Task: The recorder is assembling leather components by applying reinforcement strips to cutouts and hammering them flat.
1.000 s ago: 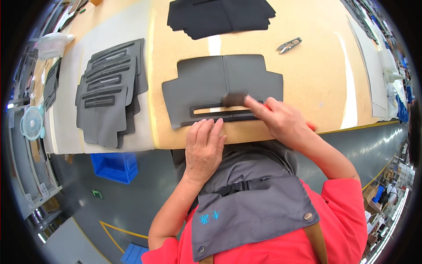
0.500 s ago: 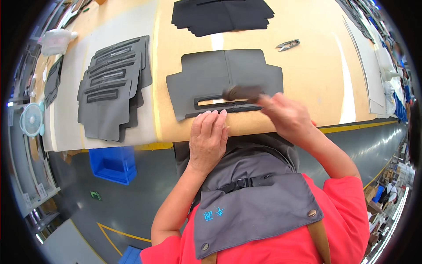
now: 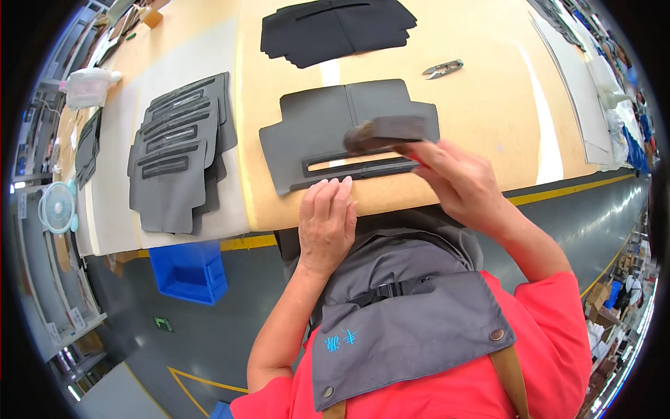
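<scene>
A dark grey flat panel (image 3: 314,115) with a notched outline lies on the table in front of me. Near its lower edge runs a long slot framed by black strips. My left hand (image 3: 326,223) rests with outstretched fingertips on the panel's near edge, below the slot. Closed around a dark hammer (image 3: 387,134), my right hand (image 3: 464,183) is raised over the slot's right part. Motion blurs the hammer, and my fingers hide most of its handle. I cannot tell whether its head touches the panel.
Stacked slotted panels (image 3: 171,146) lie to the left, and black panels (image 3: 338,31) at the far side. Thread snips (image 3: 443,69) lie to the right. A clear plastic container (image 3: 91,87) and a small fan (image 3: 58,207) stand far left. A blue bin (image 3: 188,276) sits below the table edge.
The hammer in my right hand has shifted slightly and its head is turned differently. My left hand stays on the panel's edge. The whole view has tilted a little.
</scene>
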Demonstrator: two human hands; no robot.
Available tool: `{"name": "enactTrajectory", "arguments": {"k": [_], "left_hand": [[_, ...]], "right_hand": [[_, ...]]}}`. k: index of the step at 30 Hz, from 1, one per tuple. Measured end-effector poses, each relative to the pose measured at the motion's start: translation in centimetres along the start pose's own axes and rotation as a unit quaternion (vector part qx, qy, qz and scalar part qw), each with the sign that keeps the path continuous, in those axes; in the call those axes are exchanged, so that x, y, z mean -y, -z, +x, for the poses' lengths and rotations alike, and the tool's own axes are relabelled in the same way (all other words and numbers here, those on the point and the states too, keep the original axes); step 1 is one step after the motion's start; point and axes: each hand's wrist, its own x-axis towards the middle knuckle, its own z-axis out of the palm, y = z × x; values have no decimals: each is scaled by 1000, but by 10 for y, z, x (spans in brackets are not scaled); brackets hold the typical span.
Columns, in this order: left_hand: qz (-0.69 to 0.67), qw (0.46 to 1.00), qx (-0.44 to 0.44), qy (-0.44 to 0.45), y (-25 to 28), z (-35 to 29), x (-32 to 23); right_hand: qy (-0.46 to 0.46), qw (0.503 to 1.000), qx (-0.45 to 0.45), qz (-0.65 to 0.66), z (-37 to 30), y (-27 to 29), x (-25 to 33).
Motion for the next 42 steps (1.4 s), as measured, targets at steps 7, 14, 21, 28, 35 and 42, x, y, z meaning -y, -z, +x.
{"name": "enactTrajectory", "arguments": {"k": [7, 14, 21, 28, 35, 42], "left_hand": [[-14, 1000, 11, 3, 0, -4, 1], [-5, 1000, 25, -5, 2, 5, 2], [80, 996, 36, -10, 32, 19, 13], [30, 997, 62, 38, 25, 12, 25], [43, 997, 54, 26, 24, 14, 29], [-9, 997, 63, 42, 41, 13, 35]], "right_hand": [[-44, 995, 54, -74, -32, 7, -16], [-160, 984, 3, 80, -51, 13, -58], [-71, 957, -124, -251, -52, 54, -94], [67, 993, 10, -97, -38, -26, -57], [115, 992, -26, -36, -37, -24, -77], [187, 977, 31, -98, -19, -11, -89]]}}
